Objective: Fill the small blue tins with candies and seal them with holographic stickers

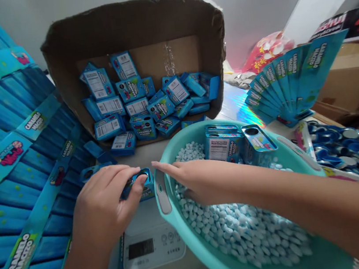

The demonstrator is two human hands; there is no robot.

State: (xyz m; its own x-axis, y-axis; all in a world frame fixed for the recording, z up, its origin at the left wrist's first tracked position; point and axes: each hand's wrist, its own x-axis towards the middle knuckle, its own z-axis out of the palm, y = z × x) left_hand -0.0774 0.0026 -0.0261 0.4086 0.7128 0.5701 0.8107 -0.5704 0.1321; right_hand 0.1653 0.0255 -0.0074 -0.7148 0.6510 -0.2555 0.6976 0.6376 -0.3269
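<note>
My left hand (104,203) grips a small blue candy tin (144,179), thumb and fingers at its top beside a dark round opening. The tin is above a white digital kitchen scale (154,249). My right hand (188,177) reaches over the left rim of a turquoise basin (195,243). Its upper finger stretches out past the handle toward the tin, and the thumb is apart below; the other fingers are partly hidden. Pale blue candies (246,227) fill the basin's bottom. Blue tins (224,146) with round openings stand in the basin behind my right forearm.
Behind, a cardboard box (131,25) on its side contains many blue candy boxes (141,128). Stacked blue cartons (5,132) line the left. To the right are fanned blue card sleeves (288,79) and a tray of round metal lids (352,150).
</note>
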